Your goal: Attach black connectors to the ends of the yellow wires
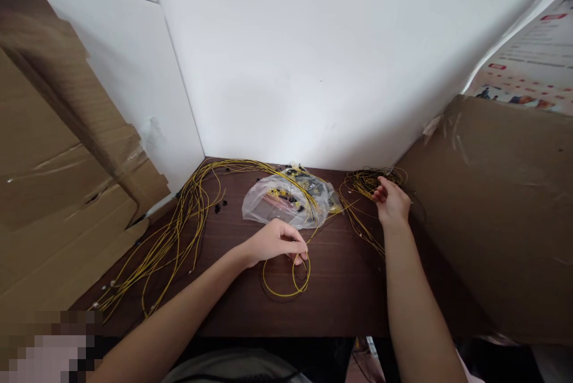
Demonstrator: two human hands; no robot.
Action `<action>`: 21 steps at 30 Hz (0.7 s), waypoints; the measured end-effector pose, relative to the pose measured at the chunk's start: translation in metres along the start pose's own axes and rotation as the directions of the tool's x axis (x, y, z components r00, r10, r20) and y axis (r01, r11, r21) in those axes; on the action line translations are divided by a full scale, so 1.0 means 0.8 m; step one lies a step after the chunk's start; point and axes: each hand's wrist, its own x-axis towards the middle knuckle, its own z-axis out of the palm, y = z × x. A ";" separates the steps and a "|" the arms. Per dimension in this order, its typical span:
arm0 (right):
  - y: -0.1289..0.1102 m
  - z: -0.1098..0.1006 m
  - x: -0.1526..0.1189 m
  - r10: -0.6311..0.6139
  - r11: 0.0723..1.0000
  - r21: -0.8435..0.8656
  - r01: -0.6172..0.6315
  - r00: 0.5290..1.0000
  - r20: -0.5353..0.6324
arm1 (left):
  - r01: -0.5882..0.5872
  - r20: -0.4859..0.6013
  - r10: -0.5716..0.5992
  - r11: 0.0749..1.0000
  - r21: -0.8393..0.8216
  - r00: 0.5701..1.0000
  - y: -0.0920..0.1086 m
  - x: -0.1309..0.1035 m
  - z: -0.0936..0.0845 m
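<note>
Left hand (281, 242) pinching yellow wire loop (283, 295), right hand (393, 201) apart

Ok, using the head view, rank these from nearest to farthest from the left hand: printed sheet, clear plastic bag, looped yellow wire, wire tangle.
From the left hand:
1. Looped yellow wire: in its grip.
2. Clear plastic bag: just beyond the hand.
3. Wire tangle: back right, by the right hand.
4. Printed sheet: far upper right.
</note>
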 end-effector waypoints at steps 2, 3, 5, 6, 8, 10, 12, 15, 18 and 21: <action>-0.001 -0.001 0.001 0.002 1.000 0.012 -0.002 1.000 -0.003 | -0.002 0.006 0.002 1.000 0.002 1.000 0.001 0.000 0.000; -0.001 -0.002 0.001 -0.003 1.000 0.013 0.003 1.000 -0.005 | -0.003 0.009 0.003 1.000 0.003 1.000 0.001 -0.001 0.000; -0.001 -0.003 0.002 -0.019 1.000 0.013 0.019 1.000 -0.015 | -0.006 0.011 0.005 1.000 0.005 1.000 0.002 -0.001 0.001; -0.001 -0.003 0.003 -0.025 1.000 0.014 0.026 0.999 -0.023 | -0.007 0.010 0.007 1.000 0.006 1.000 0.002 -0.001 0.001; -0.002 -0.005 0.005 -0.032 0.999 0.026 0.033 0.999 -0.042 | -0.012 0.010 0.012 1.000 0.004 1.000 0.002 -0.001 0.000; -0.002 -0.007 0.007 -0.031 0.998 0.046 0.034 0.997 -0.069 | -0.014 0.011 0.014 1.000 -0.002 1.000 0.001 -0.001 0.000; 0.000 -0.009 0.010 -0.031 0.997 0.062 0.037 0.995 -0.095 | -0.013 0.012 0.013 1.000 -0.005 1.000 0.001 0.000 0.000; 0.003 -0.010 0.014 -0.077 0.996 0.033 0.082 0.989 -0.127 | -0.006 0.004 0.006 1.000 -0.014 1.000 0.001 0.000 0.000; 0.007 -0.011 0.018 -0.215 0.976 -0.077 0.206 0.965 -0.150 | -0.004 -0.001 0.004 1.000 -0.030 1.000 0.003 -0.001 0.000; 0.008 -0.011 0.020 -0.326 0.941 -0.146 0.305 0.933 -0.155 | -0.008 0.001 0.008 0.999 -0.031 1.000 0.004 -0.002 0.000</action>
